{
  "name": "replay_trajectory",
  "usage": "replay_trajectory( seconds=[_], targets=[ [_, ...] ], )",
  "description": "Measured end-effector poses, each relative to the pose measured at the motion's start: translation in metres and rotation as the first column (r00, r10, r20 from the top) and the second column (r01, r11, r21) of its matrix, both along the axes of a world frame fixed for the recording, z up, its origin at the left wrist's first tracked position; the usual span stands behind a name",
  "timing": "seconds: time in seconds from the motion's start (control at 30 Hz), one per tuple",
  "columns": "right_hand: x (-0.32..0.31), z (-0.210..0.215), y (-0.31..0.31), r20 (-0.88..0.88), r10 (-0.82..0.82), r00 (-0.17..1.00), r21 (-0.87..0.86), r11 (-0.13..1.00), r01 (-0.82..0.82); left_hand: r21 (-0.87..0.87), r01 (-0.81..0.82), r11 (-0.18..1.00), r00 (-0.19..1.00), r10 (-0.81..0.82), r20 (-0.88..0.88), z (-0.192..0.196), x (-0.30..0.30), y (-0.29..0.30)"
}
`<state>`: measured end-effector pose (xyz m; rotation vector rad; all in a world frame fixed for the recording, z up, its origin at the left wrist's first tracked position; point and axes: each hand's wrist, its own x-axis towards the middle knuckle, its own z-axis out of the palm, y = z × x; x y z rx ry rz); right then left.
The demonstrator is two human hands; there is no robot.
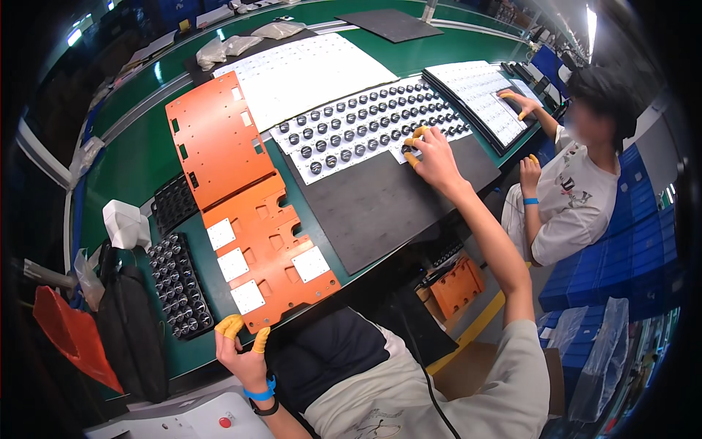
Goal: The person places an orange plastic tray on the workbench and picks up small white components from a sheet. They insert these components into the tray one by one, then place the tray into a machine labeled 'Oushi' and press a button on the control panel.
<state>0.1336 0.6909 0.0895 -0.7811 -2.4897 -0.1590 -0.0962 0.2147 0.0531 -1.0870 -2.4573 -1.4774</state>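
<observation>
My right hand (437, 162), with yellow finger cots, pinches a black round part (407, 148) at the near edge of white boards (351, 133) set with rows of similar parts. A white corner shows under my fingertips. Close to the near corner of the orange fixture (281, 252) is my left hand (243, 353), also in yellow finger cots. Its thumb and fingers are apart with nothing between them. White square plates (310, 264) lie in the fixture, whose orange lid (216, 139) is folded back.
A black tray (178, 285) of clear lenses stands left of the fixture. The black mat (395, 212) lies before the boards, a large white sheet (307, 77) behind them. At right a co-worker (578, 175) reaches over another stack of white boards (482, 99).
</observation>
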Motion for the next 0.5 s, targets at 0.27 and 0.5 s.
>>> replay_trajectory(
  seconds=[0.27, 0.5],
  targets=[
    [-0.045, 0.025, -0.124, -0.216, 0.165, 0.962, -0.089, 0.978, -0.187, -0.027, -0.078, 0.997, 0.996, 0.079, 0.043, 0.017, 0.009, 0.006],
    [-0.089, 0.025, -0.211, -0.010, 0.203, 0.979, -0.748, 0.648, -0.143, -0.258, -0.200, 0.945, 0.954, 0.248, 0.169, 0.041, 0.000, 0.040]
  ],
)
